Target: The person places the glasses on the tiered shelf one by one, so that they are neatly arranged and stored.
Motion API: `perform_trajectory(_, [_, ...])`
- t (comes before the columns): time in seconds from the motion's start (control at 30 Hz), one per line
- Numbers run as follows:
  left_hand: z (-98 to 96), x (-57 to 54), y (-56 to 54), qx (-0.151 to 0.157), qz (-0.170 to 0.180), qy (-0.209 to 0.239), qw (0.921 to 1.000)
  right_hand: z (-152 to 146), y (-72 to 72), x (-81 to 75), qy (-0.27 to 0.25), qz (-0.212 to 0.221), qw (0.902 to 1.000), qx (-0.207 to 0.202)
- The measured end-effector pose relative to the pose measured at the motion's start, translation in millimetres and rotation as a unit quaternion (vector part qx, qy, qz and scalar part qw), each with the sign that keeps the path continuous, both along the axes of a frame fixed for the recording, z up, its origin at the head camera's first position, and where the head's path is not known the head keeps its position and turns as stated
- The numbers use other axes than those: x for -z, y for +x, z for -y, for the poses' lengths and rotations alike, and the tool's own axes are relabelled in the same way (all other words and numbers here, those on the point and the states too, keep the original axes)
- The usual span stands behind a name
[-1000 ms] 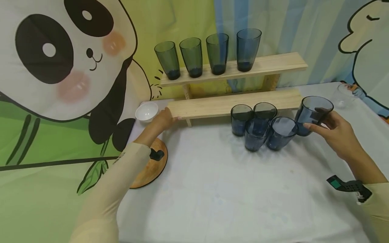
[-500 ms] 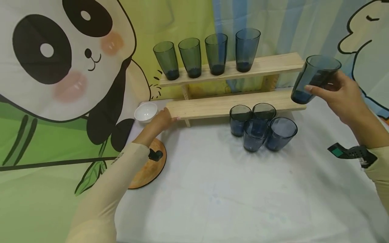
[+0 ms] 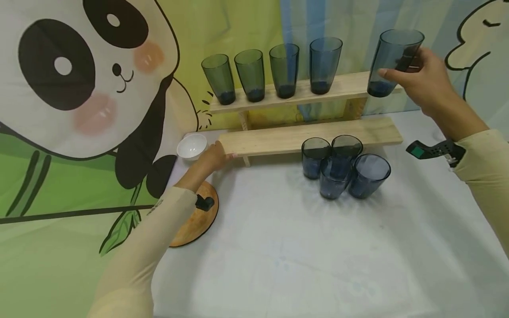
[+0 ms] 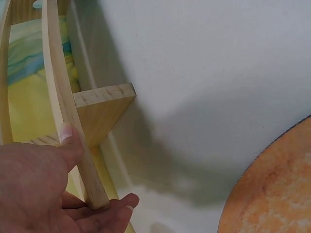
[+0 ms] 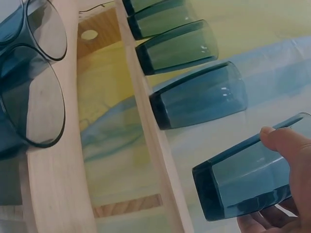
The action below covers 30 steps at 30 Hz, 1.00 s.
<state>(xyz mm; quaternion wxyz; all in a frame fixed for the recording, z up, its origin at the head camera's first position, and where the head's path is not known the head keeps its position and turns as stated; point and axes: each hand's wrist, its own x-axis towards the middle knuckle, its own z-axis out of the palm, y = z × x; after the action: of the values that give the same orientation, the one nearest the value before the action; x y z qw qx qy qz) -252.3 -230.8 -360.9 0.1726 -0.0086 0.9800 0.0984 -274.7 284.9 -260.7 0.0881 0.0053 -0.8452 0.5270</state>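
Note:
My right hand (image 3: 429, 86) grips a dark blue glass tumbler (image 3: 391, 55), thumb on the near side. The tumbler is upright at the right end of the upper board (image 3: 358, 84) of a two-tier wooden shelf; in the right wrist view, a gap separates its base (image 5: 209, 194) from that board. Along the upper board stands a row of several matching tumblers (image 3: 284, 70). My left hand (image 3: 214, 157) pinches the left end of the lower board (image 3: 274, 138); the left wrist view has the thumb (image 4: 70, 138) on its top face and fingers beneath.
Several more blue tumblers (image 3: 334, 176) cluster on the white tablecloth (image 3: 286, 247) before the shelf's right half. A white bowl (image 3: 192, 146) sits left of the shelf, and a round wooden board (image 3: 200, 221) lies partly under the left forearm. A printed curtain (image 3: 246, 26) hangs behind.
My right hand has lifted the tumbler from the tablecloth beside the cluster, up and then left to the upper board's right end. My left hand has stayed on the lower board.

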Motion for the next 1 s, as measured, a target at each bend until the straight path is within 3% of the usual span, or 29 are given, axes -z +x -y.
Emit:
perform_trajectory(0.17, [-1.0, -4.1, -7.8, 0.001, -0.024, 0.005, 0.9997, 14.9, -23.1, -6.8, -0.004, 0.011, 0.9999, -0.001])
perform_trajectory(0.3, [-1.4, -2.4, -9.7, 0.006, -0.011, 0.006, 0.9999, 23.9, -35.9, -3.2, -0.015, 0.025, 0.9996, -0.003])
perform_trajectory(0.7, [-0.2, 4.4, 1.1, 0.007, 0.004, 0.012, 0.9999, 37.2, -51.7, 12.5, -0.035, 0.040, 0.9986, -0.008])
perform_trajectory(1.0, [1.2, 1.1, -2.5, 0.006, 0.000, 0.009, 0.9999, 36.6, -64.4, 24.6, -0.059, 0.006, 0.9982, -0.012])
